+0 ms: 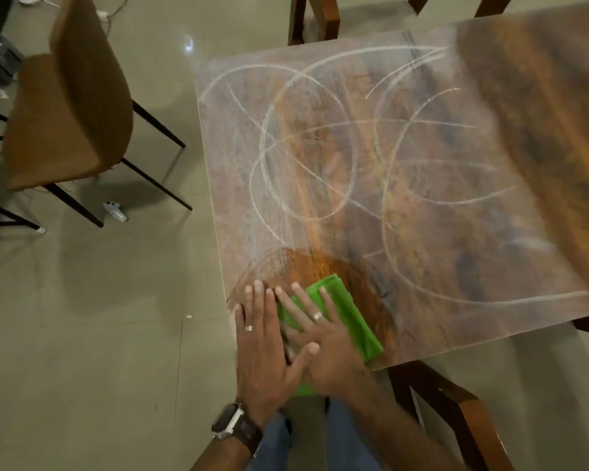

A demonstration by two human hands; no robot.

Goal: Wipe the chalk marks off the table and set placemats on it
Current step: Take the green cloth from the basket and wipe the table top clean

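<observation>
A wooden table (490, 164) carries large looping white chalk marks (306, 154) over most of its top. Near the front left corner a small patch of wood looks darker and free of chalk. A folded green cloth (351, 314) lies on that patch. My left hand (264, 345) and my right hand (317, 341) both press flat on the cloth with straight, spread fingers, the right partly over the left. No placemats are in view.
A brown chair (68, 107) with thin black legs stands on the tiled floor to the left. A small white device (115, 211) lies on the floor near it. Wooden chair frames show beyond the far edge (315, 18) and at the lower right (456, 413).
</observation>
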